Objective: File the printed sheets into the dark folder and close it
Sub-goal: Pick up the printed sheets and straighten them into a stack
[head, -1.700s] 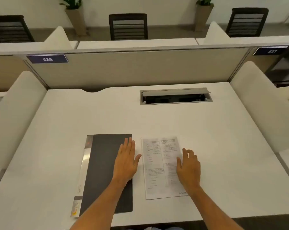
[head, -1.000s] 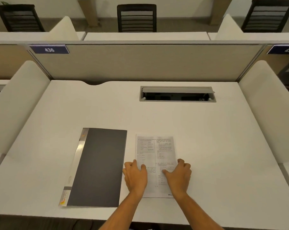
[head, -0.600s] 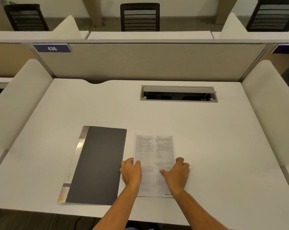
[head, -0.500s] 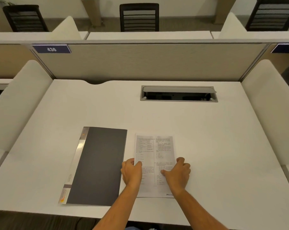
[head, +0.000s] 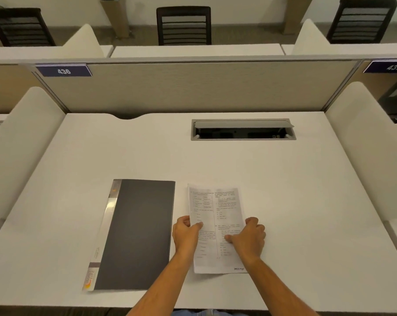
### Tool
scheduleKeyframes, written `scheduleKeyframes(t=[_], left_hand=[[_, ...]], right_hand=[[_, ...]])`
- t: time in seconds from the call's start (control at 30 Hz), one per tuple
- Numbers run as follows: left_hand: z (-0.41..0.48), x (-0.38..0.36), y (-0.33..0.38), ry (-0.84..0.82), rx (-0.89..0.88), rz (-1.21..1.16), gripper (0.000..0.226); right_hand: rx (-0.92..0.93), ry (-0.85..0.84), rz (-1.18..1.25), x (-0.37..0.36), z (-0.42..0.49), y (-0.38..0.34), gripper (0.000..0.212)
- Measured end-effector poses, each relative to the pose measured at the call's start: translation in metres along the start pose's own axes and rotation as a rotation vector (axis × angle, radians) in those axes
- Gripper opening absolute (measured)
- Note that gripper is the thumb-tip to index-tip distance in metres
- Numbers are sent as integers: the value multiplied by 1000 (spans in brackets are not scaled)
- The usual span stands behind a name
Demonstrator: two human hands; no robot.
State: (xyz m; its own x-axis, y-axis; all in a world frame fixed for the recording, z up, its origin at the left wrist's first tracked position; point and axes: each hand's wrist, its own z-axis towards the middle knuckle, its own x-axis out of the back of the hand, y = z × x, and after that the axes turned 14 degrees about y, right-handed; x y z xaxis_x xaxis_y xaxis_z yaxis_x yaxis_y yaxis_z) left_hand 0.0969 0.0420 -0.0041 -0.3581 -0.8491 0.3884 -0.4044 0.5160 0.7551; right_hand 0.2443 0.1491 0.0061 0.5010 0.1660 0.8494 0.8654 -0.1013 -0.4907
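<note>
Lying closed on the desk (head: 284,190), the folder (head: 138,233) sits just left of the sheets (head: 215,215); the sheets' side edges are pinched by the left hand (head: 186,233) and right hand (head: 250,238); bare desk surrounds them.

White desk (head: 284,190), open cable tray (head: 243,130), beige partition (head: 193,87) — labels 436 (head: 63,71), 437 (head: 393,67) — dark chair (head: 184,25) beyond.
</note>
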Motion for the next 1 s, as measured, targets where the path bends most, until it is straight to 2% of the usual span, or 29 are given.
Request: scheduleKeyframes(t=[0.07,0.13,0.27,0.4,0.53,0.67,0.73,0.83,1.0], left_hand=[[-4,1,3,-91,-25,-14,27],[-7,1,3,-169,-66,-5,28],[-15,-1,1,-167,-245,106,29],[-25,14,11,-259,-255,-27,29],[-32,44,37,-374,-236,-134,31],[-37,68,64,-492,-187,-190,33],[-41,73,74,-544,-210,-199,35],[-50,76,87,-545,-262,-270,35],[-60,78,100,-404,-424,-377,35]], right_hand=[[-3,-4,3,1,1,0,83],[-3,-6,10,0,2,0,82],[15,25,46,-3,-2,3,84],[-60,-15,258,-5,3,15,77],[-223,-212,671,28,13,17,79],[-155,-577,867,77,20,3,74],[-93,-671,894,94,18,-9,67],[-39,-587,921,111,10,-35,57],[64,-258,952,120,-12,-67,25]])
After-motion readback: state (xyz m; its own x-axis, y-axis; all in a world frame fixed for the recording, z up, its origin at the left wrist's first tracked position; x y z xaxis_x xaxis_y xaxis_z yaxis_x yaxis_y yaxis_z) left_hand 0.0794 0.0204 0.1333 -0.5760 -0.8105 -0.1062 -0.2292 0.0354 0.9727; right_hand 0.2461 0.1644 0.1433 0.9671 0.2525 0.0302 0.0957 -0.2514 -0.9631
